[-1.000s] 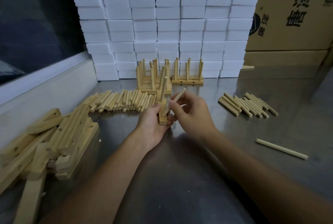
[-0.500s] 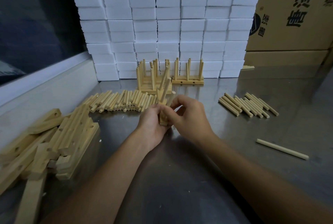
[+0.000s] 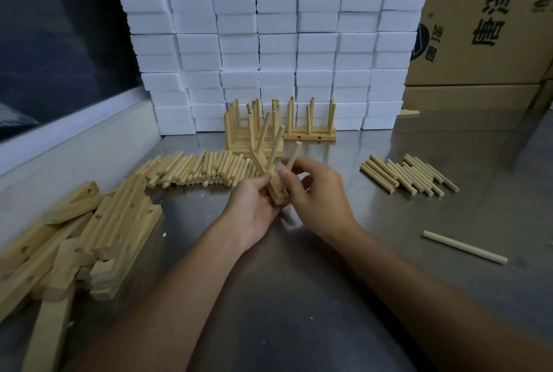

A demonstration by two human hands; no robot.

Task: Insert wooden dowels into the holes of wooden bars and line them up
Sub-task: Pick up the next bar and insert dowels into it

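Left hand [image 3: 254, 210] grip around wooden bar [image 3: 276, 192], right hand [image 3: 317, 192] grip pinching dowel [image 3: 292, 156]

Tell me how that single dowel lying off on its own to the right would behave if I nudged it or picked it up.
The lone dowel is round and lies flat on the smooth metal table, so a sideways nudge would probably send it rolling. It looks straight and wooden, so likely stiff and light to lift. Its thinness suggests pinching with the fingertips.
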